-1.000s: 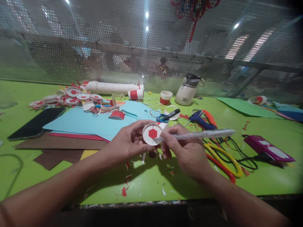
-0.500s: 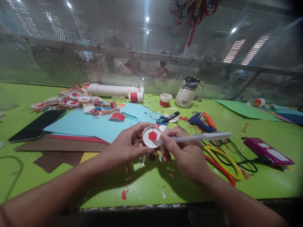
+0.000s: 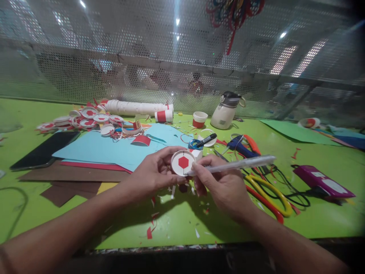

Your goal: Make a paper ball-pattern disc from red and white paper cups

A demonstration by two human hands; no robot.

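Between the fingers and thumb of my left hand [image 3: 158, 169] is a round white paper cup base [image 3: 176, 169] with a low rim. A red hexagon [image 3: 183, 163] sits at its centre, and short dark lines run from the hexagon's top and bottom corners. My right hand [image 3: 225, 186] grips a clear-barrelled pen [image 3: 242, 163], its tip touching the disc near the lower edge. Just behind the disc, a white piece [image 3: 196, 154] shows partly. Farther back, a black marker [image 3: 207, 140] rests across a blue roll of tape [image 3: 195, 144].
Scissors [image 3: 273, 196] with red and yellow handles, a blue glue gun [image 3: 242, 146] and a purple box [image 3: 325, 182] with a cable lie right. Left are blue paper sheets [image 3: 94, 146], a phone [image 3: 45, 150] and a pile of decorated discs [image 3: 88, 114]. A bottle [image 3: 225, 112] stands behind.
The pen tip has moved slightly down toward the rim, and a dark line now shows below the hexagon. Both hands otherwise hold nearly the same pose.
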